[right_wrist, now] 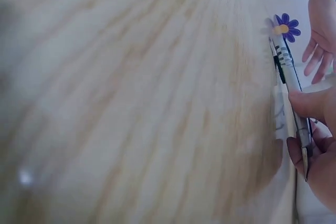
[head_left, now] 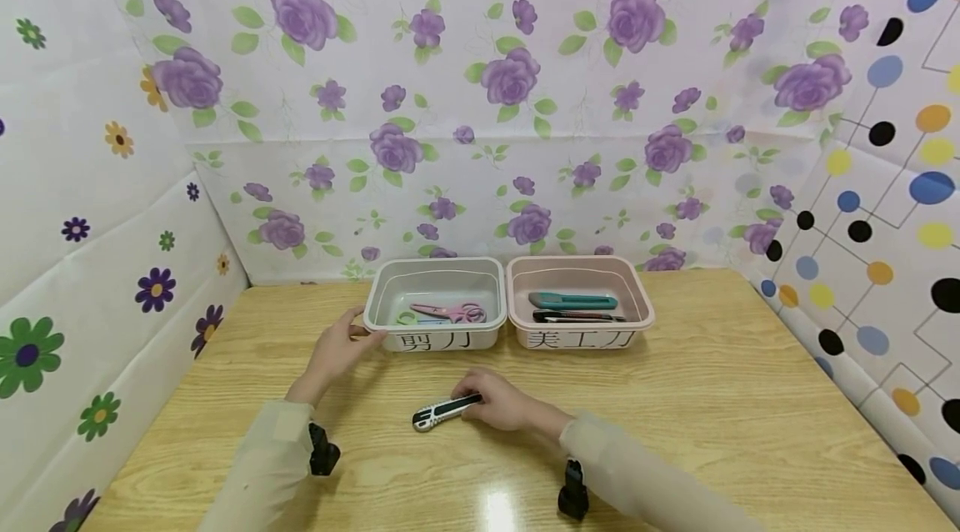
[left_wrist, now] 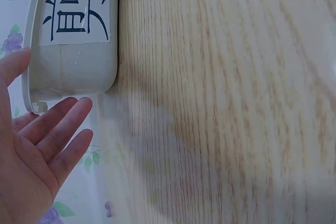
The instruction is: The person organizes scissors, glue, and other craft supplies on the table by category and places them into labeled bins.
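Note:
My right hand (head_left: pixel 498 400) pinches a silver-and-black utility knife (head_left: pixel 433 414) by one end, low over the table. In the right wrist view the knife (right_wrist: pixel 291 74) lies between thumb and fingers. My left hand (head_left: pixel 339 353) touches the left end of a pale grey basket (head_left: pixel 431 338); its fingers look fairly straight in the left wrist view, against the basket's rim (left_wrist: pixel 30 77). Pink scissors (head_left: pixel 457 313) and a green-handled item (head_left: pixel 407 318) lie inside that basket. Beside it, a pink basket (head_left: pixel 641 311) holds a teal utility knife (head_left: pixel 573 301) and dark slim knives (head_left: pixel 577 317).
Both baskets bear front labels with Chinese characters and stand side by side at the back of the wooden table (head_left: pixel 720 399). Patterned cloth (head_left: pixel 465 182) hangs behind and on both sides. Black camera mounts (head_left: pixel 322 450) sit on both wrists.

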### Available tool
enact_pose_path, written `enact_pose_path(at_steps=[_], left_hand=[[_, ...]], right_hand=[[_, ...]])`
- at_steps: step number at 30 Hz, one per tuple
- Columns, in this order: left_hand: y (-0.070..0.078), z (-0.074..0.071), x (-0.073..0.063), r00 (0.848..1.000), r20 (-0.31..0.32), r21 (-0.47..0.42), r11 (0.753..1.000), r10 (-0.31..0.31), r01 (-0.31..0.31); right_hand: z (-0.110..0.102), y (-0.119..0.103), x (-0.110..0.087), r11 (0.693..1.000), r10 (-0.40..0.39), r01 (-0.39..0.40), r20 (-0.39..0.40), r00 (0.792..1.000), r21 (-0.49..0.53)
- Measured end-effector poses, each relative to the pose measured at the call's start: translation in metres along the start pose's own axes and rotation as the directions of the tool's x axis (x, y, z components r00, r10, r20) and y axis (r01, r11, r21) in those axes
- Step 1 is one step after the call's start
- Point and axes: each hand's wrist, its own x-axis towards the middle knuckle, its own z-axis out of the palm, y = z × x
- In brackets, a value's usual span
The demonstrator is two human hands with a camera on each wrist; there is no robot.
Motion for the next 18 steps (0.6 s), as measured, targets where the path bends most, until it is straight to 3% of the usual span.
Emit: enact_pose_path(at_steps=[11, 18], left_hand=[[-0.001, 0.001, 0.0, 1.0, 0.003, 0.0, 1.0, 0.013, -0.013], [-0.001, -0.001, -0.001, 1.0, -0.001, -0.004, 1.0, 0.015, -0.015]], right_hand=[[-0.024, 0.002, -0.014, 0.998, 0.056, -0.053, -0.06, 0.997, 0.038], [-0.043, 0.006, -0.024, 0.999, -0.032, 0.031, -0.146, 0.989, -0.013]])
